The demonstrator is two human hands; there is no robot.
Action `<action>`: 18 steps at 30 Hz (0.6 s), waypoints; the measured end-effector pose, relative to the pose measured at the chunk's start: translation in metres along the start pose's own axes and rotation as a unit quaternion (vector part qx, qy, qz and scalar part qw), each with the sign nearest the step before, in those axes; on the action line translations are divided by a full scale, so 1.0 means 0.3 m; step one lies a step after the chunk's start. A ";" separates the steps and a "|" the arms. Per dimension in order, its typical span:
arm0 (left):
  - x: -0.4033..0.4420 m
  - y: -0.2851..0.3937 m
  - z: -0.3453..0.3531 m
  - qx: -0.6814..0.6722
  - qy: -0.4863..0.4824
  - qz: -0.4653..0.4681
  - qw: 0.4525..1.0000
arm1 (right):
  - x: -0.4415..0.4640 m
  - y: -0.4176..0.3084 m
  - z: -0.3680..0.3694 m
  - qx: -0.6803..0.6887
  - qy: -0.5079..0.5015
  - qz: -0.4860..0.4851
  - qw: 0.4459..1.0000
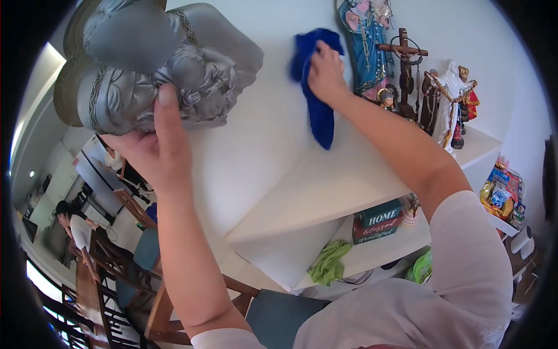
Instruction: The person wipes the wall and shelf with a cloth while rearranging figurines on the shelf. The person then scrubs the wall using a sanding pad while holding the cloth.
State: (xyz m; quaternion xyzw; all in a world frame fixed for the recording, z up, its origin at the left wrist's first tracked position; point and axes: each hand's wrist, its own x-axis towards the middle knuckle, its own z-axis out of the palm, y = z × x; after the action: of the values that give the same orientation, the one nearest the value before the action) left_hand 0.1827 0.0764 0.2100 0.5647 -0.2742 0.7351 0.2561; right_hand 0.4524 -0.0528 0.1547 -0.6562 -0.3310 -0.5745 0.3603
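My left hand (160, 136) grips a silver-grey religious statue (221, 64), its thumb pressed across the front of the figures. The statue is held up at the upper left, tilted sideways, and its top runs out of view. My right hand (328, 72) is closed on a blue cloth (319, 113) over the white shelf top (256, 168). One end of the cloth trails down below the hand, and its upper part is blurred. Just right of this hand stands a blue-robed statue (369, 52).
A wooden crucifix (404, 49) and a white-robed figurine (449, 107) stand at the right. The lower shelf holds book-like boxes (378, 221) and a green cloth (329, 262). Snack packs (501, 195) sit farther right. Chairs (148, 250) and two people are at the left.
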 end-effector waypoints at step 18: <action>0.186 0.356 -0.528 0.244 0.234 0.005 0.941 | 0.013 -0.940 -0.135 0.248 0.008 -0.405 0.880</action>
State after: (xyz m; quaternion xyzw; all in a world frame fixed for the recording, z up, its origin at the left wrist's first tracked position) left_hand -0.0128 0.1132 0.2185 0.4202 -0.0212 0.8924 0.1634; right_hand 0.1928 0.0596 0.1878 -0.3499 -0.6965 -0.5746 0.2496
